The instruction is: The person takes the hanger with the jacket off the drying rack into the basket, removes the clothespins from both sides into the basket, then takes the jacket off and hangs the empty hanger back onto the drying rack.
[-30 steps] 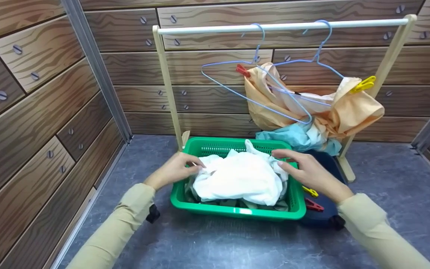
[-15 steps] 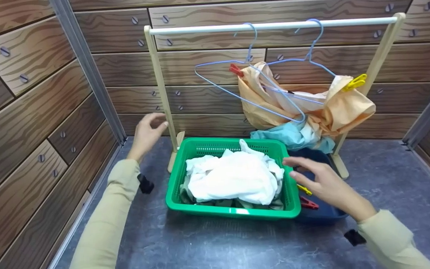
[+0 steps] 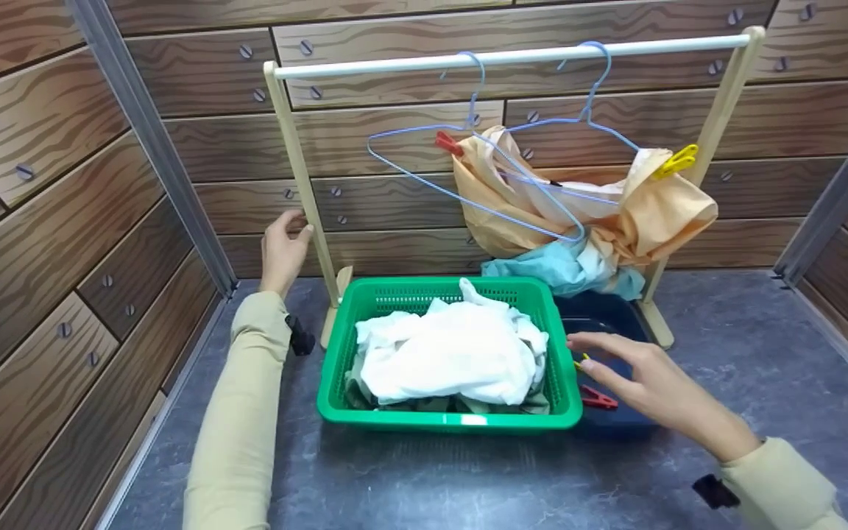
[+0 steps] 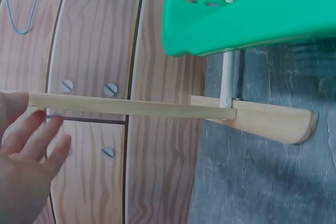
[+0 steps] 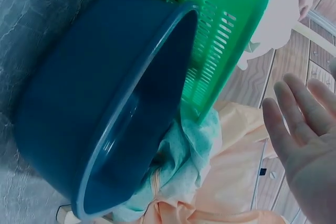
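Note:
My left hand (image 3: 284, 250) is at the left post of a small wooden clothes rack (image 3: 295, 158), its thumb and index finger pinching the post. In the left wrist view the thumb covers part of the post (image 4: 131, 107), and the other fingers are loosely bent below it. Relaxed and holding nothing, my right hand (image 3: 645, 375) hovers over a dark blue basin (image 3: 601, 316), by the right rim of a green basket (image 3: 328, 383). White cloth (image 3: 461, 353) lies heaped in the basket over darker fabric. A red clothespin (image 3: 598, 397) shows in the basin.
Two blue wire hangers (image 3: 424, 177) hang from the white rail (image 3: 527, 55). Peach fabric (image 3: 659, 228) hangs from one, with a red clip (image 3: 448, 143) and a yellow clip (image 3: 678, 160). Light blue cloth (image 3: 556, 269) hangs below it. Wood-patterned walls (image 3: 210, 147) enclose the grey floor.
My left hand has left the white cloth and moved back and left to the rack's post. The right hand has drawn away to the right, over the basin. The head view has shifted slightly.

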Tool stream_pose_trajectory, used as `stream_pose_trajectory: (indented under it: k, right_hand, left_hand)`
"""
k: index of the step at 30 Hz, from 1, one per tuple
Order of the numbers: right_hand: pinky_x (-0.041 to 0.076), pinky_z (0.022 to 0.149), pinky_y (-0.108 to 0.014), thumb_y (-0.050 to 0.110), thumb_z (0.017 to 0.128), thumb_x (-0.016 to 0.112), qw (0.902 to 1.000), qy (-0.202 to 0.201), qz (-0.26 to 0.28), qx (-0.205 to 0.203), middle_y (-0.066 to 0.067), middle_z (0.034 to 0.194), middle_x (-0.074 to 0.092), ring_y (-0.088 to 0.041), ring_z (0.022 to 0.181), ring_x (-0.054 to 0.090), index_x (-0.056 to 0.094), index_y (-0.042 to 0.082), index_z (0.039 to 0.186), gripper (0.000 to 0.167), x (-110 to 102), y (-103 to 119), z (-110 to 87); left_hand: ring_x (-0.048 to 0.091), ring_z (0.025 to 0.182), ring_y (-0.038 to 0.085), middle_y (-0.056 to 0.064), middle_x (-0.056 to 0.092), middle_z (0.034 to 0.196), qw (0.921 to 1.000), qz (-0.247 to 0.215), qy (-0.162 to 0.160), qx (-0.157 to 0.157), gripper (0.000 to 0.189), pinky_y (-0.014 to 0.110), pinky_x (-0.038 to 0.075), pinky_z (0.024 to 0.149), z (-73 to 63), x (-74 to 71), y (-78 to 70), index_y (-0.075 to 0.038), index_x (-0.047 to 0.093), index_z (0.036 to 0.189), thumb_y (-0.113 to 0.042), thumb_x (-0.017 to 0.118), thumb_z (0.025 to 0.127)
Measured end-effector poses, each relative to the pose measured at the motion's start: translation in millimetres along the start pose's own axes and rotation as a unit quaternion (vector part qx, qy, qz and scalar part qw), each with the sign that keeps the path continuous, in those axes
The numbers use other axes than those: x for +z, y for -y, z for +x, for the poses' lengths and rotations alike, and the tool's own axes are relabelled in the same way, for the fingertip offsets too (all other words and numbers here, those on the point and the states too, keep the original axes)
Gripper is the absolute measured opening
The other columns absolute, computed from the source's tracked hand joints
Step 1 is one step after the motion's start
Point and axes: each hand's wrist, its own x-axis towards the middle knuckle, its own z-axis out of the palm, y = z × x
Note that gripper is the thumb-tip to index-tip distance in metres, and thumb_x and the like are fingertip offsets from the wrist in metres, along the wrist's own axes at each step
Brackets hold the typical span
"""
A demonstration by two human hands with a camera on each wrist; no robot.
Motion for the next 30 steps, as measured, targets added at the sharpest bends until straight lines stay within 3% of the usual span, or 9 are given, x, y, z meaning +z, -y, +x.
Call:
stream_pose_trajectory:
  k: [4, 9, 16, 19, 20, 24, 28, 30]
  right_hand:
    - [0.048, 0.093, -0.032, 0.022, 0.1, 0.06, 0.9988, -0.03, -0.03, -0.026, 0.005, 0.128, 0.063, -0.015, 0.115, 0.059, 0.06, 0.018, 0.134, 0.034, -15.5, -1.7, 3.2]
    - [0.046, 0.087, -0.015, 0.015, 0.098, 0.062, 0.9919, -0.097, -0.06, -0.055, 0.004, 0.119, 0.068, -0.007, 0.105, 0.062, 0.065, 0.017, 0.127, 0.029, -50.9, -1.7, 17.5]
    - [0.043, 0.063, -0.012, 0.016, 0.097, 0.063, 0.9725, -0.203, -0.113, -0.018, -0.007, 0.111, 0.07, 0.0, 0.075, 0.056, 0.069, 0.013, 0.122, 0.026, -113.7, -13.7, 56.0]
    - [0.04, 0.063, -0.011, 0.016, 0.097, 0.062, 0.9603, -0.247, -0.128, 0.015, -0.013, 0.111, 0.068, -0.006, 0.075, 0.054, 0.068, 0.007, 0.121, 0.026, -136.2, -27.4, 73.6]
    - [0.039, 0.069, -0.011, 0.017, 0.097, 0.062, 0.9565, -0.259, -0.132, 0.027, -0.014, 0.112, 0.068, -0.009, 0.082, 0.054, 0.067, 0.005, 0.12, 0.027, -141.9, -32.5, 78.7]
    - [0.039, 0.082, -0.029, 0.02, 0.097, 0.061, 0.9496, -0.266, -0.151, 0.067, -0.019, 0.111, 0.062, -0.028, 0.094, 0.054, 0.064, -0.001, 0.122, 0.033, -157.7, -52.4, 94.4]
    - [0.037, 0.088, -0.052, 0.028, 0.098, 0.06, 0.9585, -0.226, -0.147, 0.092, -0.024, 0.118, 0.06, -0.04, 0.105, 0.053, 0.062, -0.002, 0.125, 0.04, -163.7, -66.0, 104.6]
    - [0.04, 0.087, -0.047, 0.034, 0.099, 0.059, 0.9622, -0.213, -0.134, 0.104, -0.024, 0.12, 0.061, -0.038, 0.106, 0.054, 0.063, 0.0, 0.124, 0.043, -163.4, -70.8, 109.0]
  left_hand:
    - [0.062, 0.104, 0.025, 0.015, 0.068, 0.112, 0.9993, -0.005, -0.036, -0.002, 0.024, 0.038, 0.047, 0.088, 3.3, 2.6, 3.8, -0.001, 0.067, 0.118, -0.009, 0.063, 0.096]
    - [0.063, 0.097, 0.024, 0.014, 0.07, 0.105, 0.9987, -0.003, -0.05, -0.007, 0.018, 0.036, 0.048, 0.083, 6.0, 4.0, 4.0, -0.001, 0.071, 0.109, -0.008, 0.065, 0.095]
    - [0.063, 0.097, 0.024, 0.015, 0.07, 0.104, 0.9987, 0.008, -0.051, -0.003, 0.017, 0.034, 0.048, 0.082, 10.0, 2.5, 1.2, 0.0, 0.071, 0.107, -0.007, 0.065, 0.094]
    - [0.064, 0.094, 0.023, 0.014, 0.071, 0.102, 0.9984, 0.008, -0.056, -0.005, 0.016, 0.032, 0.048, 0.079, 9.9, 1.6, 1.1, -0.001, 0.072, 0.107, -0.008, 0.065, 0.094]
    - [0.064, 0.094, 0.023, 0.013, 0.071, 0.101, 0.9983, 0.006, -0.057, -0.007, 0.016, 0.031, 0.048, 0.078, 9.6, 1.5, 1.2, -0.001, 0.072, 0.106, -0.008, 0.066, 0.094]
    - [0.064, 0.092, 0.023, 0.014, 0.072, 0.1, 0.9984, 0.013, -0.054, -0.007, 0.016, 0.029, 0.047, 0.077, 7.9, 2.1, 1.8, 0.0, 0.072, 0.106, -0.008, 0.065, 0.094]
    - [0.065, 0.094, 0.024, 0.015, 0.071, 0.101, 0.9988, 0.015, -0.047, -0.002, 0.017, 0.031, 0.048, 0.079, 8.2, 2.8, 2.0, 0.0, 0.072, 0.107, -0.008, 0.065, 0.094]
    - [0.065, 0.094, 0.024, 0.014, 0.071, 0.102, 0.9988, 0.015, -0.046, -0.001, 0.017, 0.032, 0.048, 0.08, 8.4, 2.6, 1.7, 0.0, 0.071, 0.107, -0.009, 0.065, 0.094]
